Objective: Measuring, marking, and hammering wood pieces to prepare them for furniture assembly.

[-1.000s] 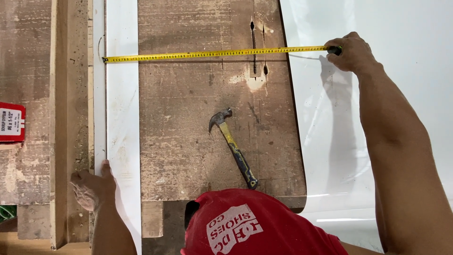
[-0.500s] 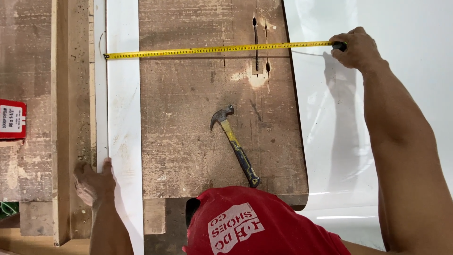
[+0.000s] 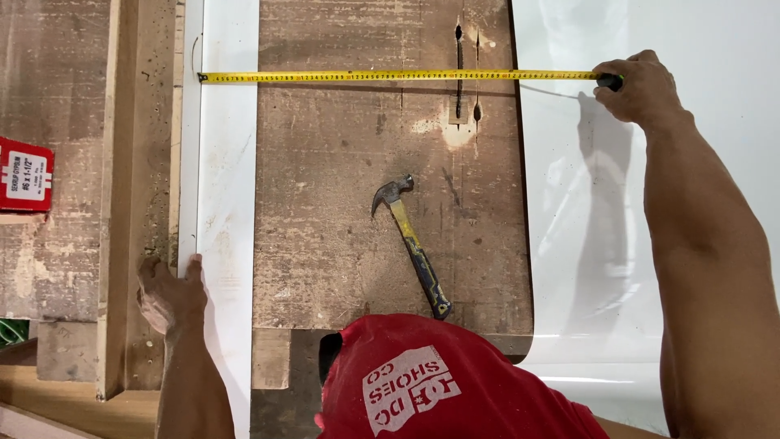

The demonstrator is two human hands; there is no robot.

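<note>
Fingers [image 3: 626, 77] of the right hand [image 3: 642, 89] pinch the yellow metal measuring tape [image 3: 390, 76] at upper right, measuring; the left hand [image 3: 171, 293] presses flat on the white plastic strip [image 3: 227, 179]. Reading the number seems next.

right hand [image 3: 642, 85]: grips case end of yellow tape measure [image 3: 398, 76] stretched across worn wooden desk [image 3: 341, 211] | left hand [image 3: 169, 293]: presses edge of white strip [image 3: 223, 203] | claw hammer [image 3: 410, 240]: lies loose mid-desk | white sheet [image 3: 585, 244]: under right arm | red box [image 3: 24, 175]: far left
</note>
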